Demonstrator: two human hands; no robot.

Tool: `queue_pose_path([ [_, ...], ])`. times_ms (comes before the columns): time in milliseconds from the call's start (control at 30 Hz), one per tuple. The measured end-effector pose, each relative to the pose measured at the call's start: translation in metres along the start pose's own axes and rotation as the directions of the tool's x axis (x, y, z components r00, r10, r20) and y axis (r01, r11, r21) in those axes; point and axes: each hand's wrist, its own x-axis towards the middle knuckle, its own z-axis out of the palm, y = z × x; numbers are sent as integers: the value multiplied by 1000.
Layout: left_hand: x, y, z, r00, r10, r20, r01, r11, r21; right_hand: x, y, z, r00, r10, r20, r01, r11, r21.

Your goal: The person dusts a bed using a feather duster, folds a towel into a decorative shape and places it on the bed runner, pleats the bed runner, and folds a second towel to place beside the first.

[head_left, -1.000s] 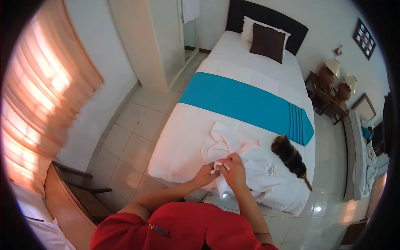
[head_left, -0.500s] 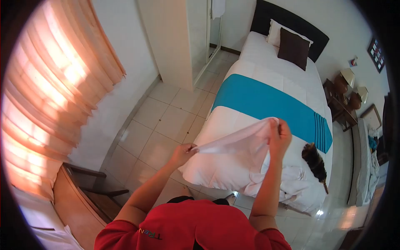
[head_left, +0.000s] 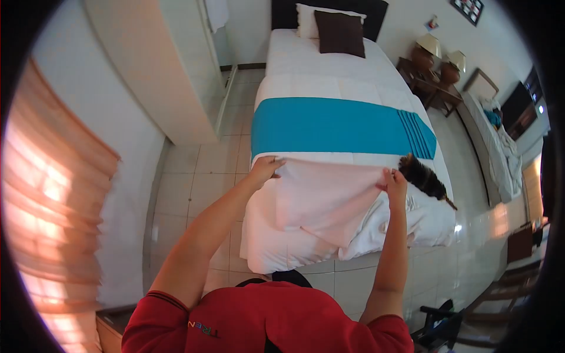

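Note:
A thin white cloth [head_left: 329, 191] is stretched between my two hands over the foot of the bed. My left hand [head_left: 266, 170] pinches its upper left corner. The upper right corner is held between the fingers of my right hand [head_left: 393, 181]. Below it, the cloth hangs down over the white bedspread [head_left: 282, 244], and a crumpled white fabric [head_left: 406, 220] lies by my right forearm. Just right of my right hand, a dark feather duster [head_left: 422, 177] rests on the bed. A blue bed runner [head_left: 329, 126] crosses the bed beyond my hands.
A brown cushion [head_left: 341, 34] leans on a white pillow [head_left: 303, 20] at the dark headboard. Right of the bed stand a wooden side table [head_left: 432, 88] with lamps and a second bed [head_left: 500, 159]. Orange curtains [head_left: 59, 182] and a pale wardrobe [head_left: 176, 70] are on the left.
The view has swung to the right. My hands have spread farther apart and are more level, so the cloth, bunched and slanted before, now hangs wide and flatter.

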Motion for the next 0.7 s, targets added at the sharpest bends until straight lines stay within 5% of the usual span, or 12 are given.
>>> queue_pose_path([
  [67, 38, 14, 21, 983, 182, -5, -164, 874, -458, 19, -6, -17, 994, -98, -57, 98, 995, -11],
  [100, 50, 35, 24, 982, 186, 19, -158, 877, -453, 26, -12, -26, 976, -202, -84, 200, 979, -38],
  [167, 56, 79, 27, 916, 400, 10, -379, 876, -298, 20, -49, -37, 959, -251, -135, 254, 967, 8],
  [200, 53, 86, 28, 918, 395, 31, -369, 881, -297, 12, -62, -42, 937, -303, -171, 317, 947, 59],
  [267, 52, 96, 22, 859, 497, 122, -511, 831, 218, -8, -54, -58, 936, -291, -199, 297, 955, 1],
  [333, 63, 58, 20, 810, 552, 201, -587, 753, 297, -45, -30, -60, 939, -314, -137, 219, 858, -465],
  [367, 67, 31, 18, 757, 599, 260, -652, 665, 366, -68, -10, -55, 962, -255, -99, 179, 860, -478],
  [433, 64, -19, 7, 691, 612, 385, -722, 575, 385, -117, 52, -34, 987, -158, -8, 136, 878, -459],
  [467, 60, -43, 1, 750, 535, 389, -659, 654, 372, -146, 42, -16, 993, 119, 20, -98, 892, -442],
  [600, 55, -129, -24, 850, 184, 493, -386, 854, 348, -217, 124, 29, 981, 178, 73, -123, 875, -469],
  [667, 68, -167, -37, 749, 204, 630, -611, 581, 538, -229, 141, 50, 977, 199, 72, -141, 868, -477],
  [700, 80, -180, -38, 739, 230, 634, -620, 600, 505, -225, 143, 62, 997, 65, -52, -83, 828, -555],
])
